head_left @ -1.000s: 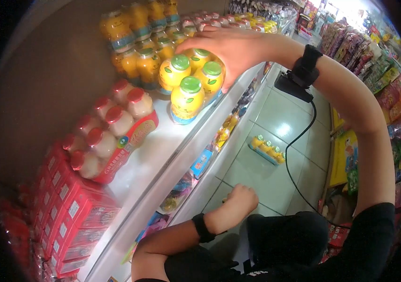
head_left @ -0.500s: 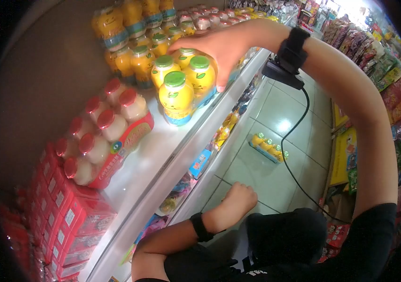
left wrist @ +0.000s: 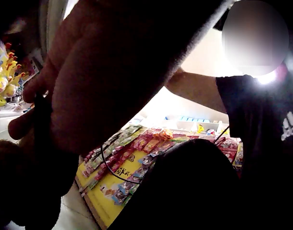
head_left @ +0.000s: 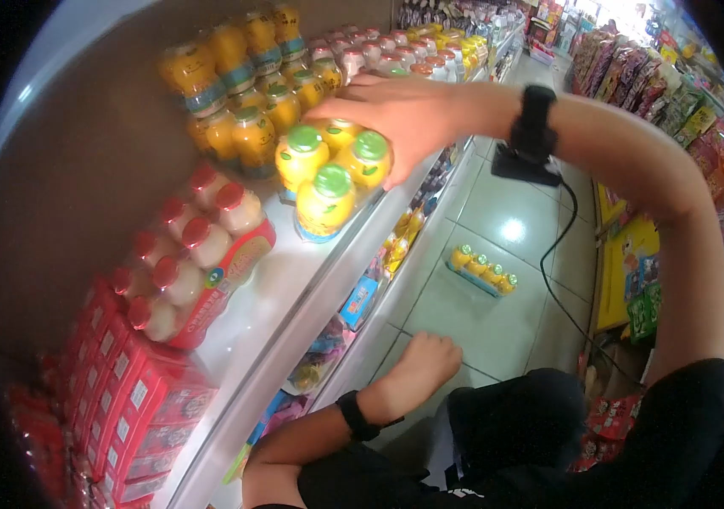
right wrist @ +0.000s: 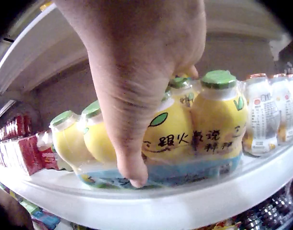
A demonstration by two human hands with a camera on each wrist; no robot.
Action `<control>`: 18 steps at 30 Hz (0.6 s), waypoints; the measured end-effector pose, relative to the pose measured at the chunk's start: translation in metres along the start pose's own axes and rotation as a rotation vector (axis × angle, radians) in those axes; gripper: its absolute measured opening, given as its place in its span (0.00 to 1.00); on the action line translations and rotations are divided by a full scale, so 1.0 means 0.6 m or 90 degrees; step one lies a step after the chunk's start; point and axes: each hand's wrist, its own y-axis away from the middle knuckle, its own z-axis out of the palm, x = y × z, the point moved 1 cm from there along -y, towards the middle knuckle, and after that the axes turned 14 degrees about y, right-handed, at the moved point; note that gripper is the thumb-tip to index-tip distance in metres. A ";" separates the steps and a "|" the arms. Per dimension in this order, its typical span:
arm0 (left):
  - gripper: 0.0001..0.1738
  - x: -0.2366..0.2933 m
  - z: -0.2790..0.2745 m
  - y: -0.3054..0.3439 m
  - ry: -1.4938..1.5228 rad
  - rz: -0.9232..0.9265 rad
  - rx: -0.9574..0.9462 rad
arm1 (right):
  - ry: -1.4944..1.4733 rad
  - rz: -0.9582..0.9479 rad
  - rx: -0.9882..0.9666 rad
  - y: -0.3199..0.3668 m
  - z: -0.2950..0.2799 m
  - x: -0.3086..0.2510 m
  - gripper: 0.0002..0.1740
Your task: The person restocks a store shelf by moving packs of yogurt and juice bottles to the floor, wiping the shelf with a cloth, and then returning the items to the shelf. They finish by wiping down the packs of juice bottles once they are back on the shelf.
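A shrink-wrapped pack of yellow bottles (head_left: pixel 332 174) with green caps stands near the front edge of the white shelf (head_left: pixel 294 280). My right hand (head_left: pixel 396 110) reaches over it from the right. In the right wrist view the fingers lie over the caps and the thumb (right wrist: pixel 132 163) runs down the front of the pack (right wrist: pixel 185 139), gripping it. My left hand (head_left: pixel 425 356) is a closed fist low down by the foot of the shelving, over the tiled floor, with nothing seen in it. In the left wrist view it (left wrist: pixel 65 120) is dark and blurred.
More yellow bottles (head_left: pixel 234 93) stand behind the pack against the shelf's back wall. A pack of red-capped white bottles (head_left: pixel 201 246) and red cartons (head_left: pixel 124 399) lie to the left. Another yellow pack (head_left: pixel 482 271) sits on the floor. Snack racks (head_left: pixel 701 127) line the right.
My right hand stays on the yellow pack, which has barely shifted on the shelf. The left fist has not moved. My head view has drifted a little.
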 end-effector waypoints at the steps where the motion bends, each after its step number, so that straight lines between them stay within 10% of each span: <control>1: 0.05 0.004 -0.003 0.000 -0.004 -0.001 0.003 | 0.040 0.012 0.093 0.015 -0.002 -0.014 0.61; 10: 0.07 0.016 0.007 0.003 -0.062 -0.093 -0.118 | 0.258 0.287 0.511 0.124 0.041 -0.147 0.35; 16: 0.06 -0.005 0.008 0.059 0.092 -0.065 -0.107 | 0.319 0.391 0.499 0.260 0.036 -0.232 0.28; 18: 0.08 -0.011 0.002 0.066 0.096 -0.003 0.040 | 0.221 0.459 0.436 0.297 0.044 -0.258 0.41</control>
